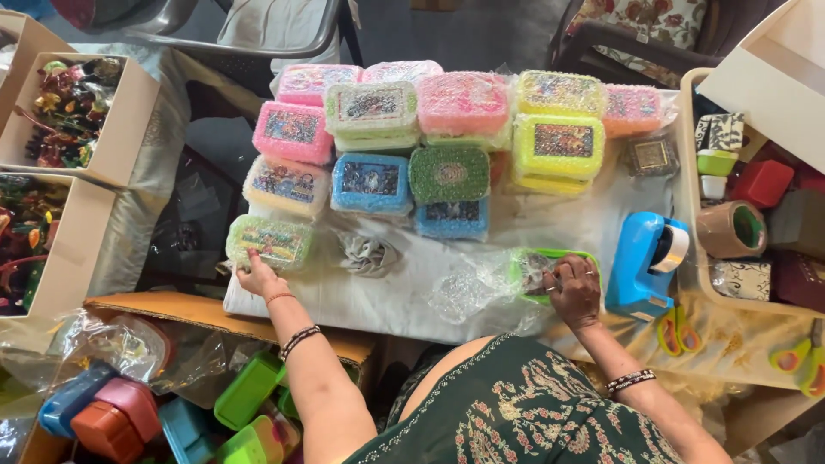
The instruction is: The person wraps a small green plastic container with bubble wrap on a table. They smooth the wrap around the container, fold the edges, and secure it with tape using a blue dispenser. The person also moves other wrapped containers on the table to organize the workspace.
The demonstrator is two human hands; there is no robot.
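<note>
Green box (563,258) under right hand (574,290) grip.

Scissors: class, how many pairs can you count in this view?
2. One pair lies just below the blue tape dispenser; the other is at the right edge. More may be hidden.

A blue tape dispenser (643,265) sits on the white cloth (378,296) over the table, with a brown tape roll (731,229) in the tray (687,185) to its right. Yellow-handled scissors (669,331) lie just below the dispenser. Far left, two cardboard boxes (129,120) hold colourful trinkets. Down by the floor, loose plastic boxes (249,388) in green, blue, pink and orange are heaped together beside a flat cardboard sheet (198,311).
</note>
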